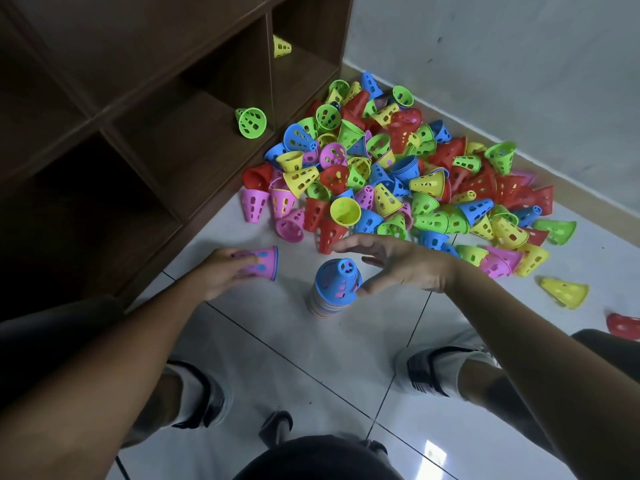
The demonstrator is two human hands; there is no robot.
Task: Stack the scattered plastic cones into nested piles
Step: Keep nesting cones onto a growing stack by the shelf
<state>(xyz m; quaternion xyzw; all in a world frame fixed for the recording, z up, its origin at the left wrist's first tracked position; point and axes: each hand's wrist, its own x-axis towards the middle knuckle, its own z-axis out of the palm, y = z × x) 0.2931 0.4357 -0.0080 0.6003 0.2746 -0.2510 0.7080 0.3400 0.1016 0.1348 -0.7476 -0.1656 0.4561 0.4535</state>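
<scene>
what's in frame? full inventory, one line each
nested stack: one, blue cone on top, upright on the floor tiles between the hands
pink cone: one, blue rim showing at its wide end, on its side in the left hand
loose cone heap: too many to count, red, yellow, green, blue and pink, on the floor by the wall and shelf
green cone: one, lying in a lower shelf compartment
yellow cone: one, in a shelf compartment further back
stray yellow cone: one, on the floor right of the heap
red cone: one, cut off at the right edge
shelf unit: one, dark brown, left
shoes: two, light with dark trim
left hand: grips the pink cone
right hand: open, thumb at the stack's top cone
</scene>
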